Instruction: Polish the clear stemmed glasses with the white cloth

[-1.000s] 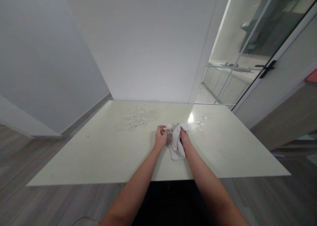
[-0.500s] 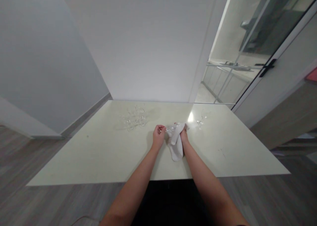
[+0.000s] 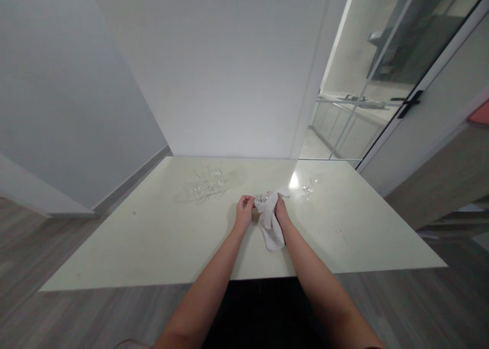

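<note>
My left hand (image 3: 244, 210) is closed, its fingertips pinching the left end of a clear glass (image 3: 261, 200), perhaps a stemmed one. A white cloth (image 3: 272, 232) wraps around the glass's right part and hangs down toward me. My right hand (image 3: 281, 211) is closed on the cloth from the right, pressing it about the glass; some of its fingers are hidden behind the fabric. Both hands are near the middle of the pale table (image 3: 160, 237).
Several clear glasses (image 3: 206, 185) stand grouped at the table's back left. Another clear glass (image 3: 308, 187) is at the back right, near a bright reflection. A white wall (image 3: 233, 84) rises behind the table's far edge. A glass-paned door (image 3: 359, 109) is to the right.
My right hand has shifted slightly left along the glass with the cloth, whose upper corner now sticks out to the right. My left hand keeps its pinch in nearly the same place.
</note>
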The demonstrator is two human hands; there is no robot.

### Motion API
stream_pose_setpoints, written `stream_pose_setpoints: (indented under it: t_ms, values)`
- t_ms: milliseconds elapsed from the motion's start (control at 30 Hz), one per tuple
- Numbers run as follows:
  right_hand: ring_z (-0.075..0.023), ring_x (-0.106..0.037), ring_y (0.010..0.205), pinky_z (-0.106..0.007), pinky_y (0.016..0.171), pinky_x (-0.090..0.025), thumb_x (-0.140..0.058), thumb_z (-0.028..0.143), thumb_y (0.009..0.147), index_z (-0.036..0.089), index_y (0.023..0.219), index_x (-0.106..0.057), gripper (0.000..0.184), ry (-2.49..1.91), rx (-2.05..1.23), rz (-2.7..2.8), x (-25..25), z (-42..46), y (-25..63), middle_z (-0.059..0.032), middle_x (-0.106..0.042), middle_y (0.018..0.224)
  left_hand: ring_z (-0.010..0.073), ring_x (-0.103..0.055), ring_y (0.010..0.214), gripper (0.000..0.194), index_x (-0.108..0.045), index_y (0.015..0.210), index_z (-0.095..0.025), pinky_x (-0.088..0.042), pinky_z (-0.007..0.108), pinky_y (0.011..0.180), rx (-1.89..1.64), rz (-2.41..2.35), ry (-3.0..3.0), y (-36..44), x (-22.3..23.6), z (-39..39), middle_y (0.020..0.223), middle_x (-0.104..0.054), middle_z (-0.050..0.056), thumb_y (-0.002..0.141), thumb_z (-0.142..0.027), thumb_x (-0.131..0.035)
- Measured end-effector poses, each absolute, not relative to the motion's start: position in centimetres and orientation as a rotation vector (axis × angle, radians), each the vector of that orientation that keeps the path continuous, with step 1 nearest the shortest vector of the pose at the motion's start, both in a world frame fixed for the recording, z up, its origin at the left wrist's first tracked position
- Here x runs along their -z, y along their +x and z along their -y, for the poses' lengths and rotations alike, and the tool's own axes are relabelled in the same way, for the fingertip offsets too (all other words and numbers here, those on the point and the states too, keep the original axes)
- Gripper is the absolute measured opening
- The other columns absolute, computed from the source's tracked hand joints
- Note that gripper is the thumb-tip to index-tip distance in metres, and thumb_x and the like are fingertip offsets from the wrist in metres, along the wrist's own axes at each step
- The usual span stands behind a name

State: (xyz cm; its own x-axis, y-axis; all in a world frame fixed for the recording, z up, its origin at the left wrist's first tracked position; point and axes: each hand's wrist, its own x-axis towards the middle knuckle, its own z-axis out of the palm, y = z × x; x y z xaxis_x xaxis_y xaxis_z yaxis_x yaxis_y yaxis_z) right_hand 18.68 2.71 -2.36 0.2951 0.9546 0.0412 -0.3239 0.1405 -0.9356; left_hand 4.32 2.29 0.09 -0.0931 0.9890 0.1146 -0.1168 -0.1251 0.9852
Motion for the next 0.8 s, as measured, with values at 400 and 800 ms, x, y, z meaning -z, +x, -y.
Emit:
stream_pose_setpoints:
  t_ms: [400, 800]
  values:
    - [-0.0222, -0.066, 0.081, -0.035, 0.085, -0.050, -0.068, 0.055, 0.069, 0.020, 0.088, -0.067, 0.040, -0.978, -1.061, 0.758, 1.93, -2.21, 18.41, -0.0034, -0.073, 0.083, 0.0135, -0.055, 0.061, 0.021, -0.058, 0.077, -0.019, -0.045, 0.025, 0.061, -1.383, -1.137, 1.209, 4.58, 0.42, -2.72, 0.064, -0.056, -0.002, 0.079, -0.040, -0.063]
    - [-0.0221, -0.067, 0.081, -0.035, 0.085, -0.051, -0.068, 0.056, 0.070, 0.020, 0.084, -0.067, 0.039, -0.990, -1.084, 0.757, 2.20, -2.32, 18.58, -0.0030, -0.074, 0.081, 0.0135, -0.054, 0.061, 0.024, -0.058, 0.078, -0.019, -0.043, 0.024, 0.059, -1.352, -1.148, 1.212, 4.42, 0.13, -2.35, 0.062, -0.054, -0.003, 0.077, -0.043, -0.063]
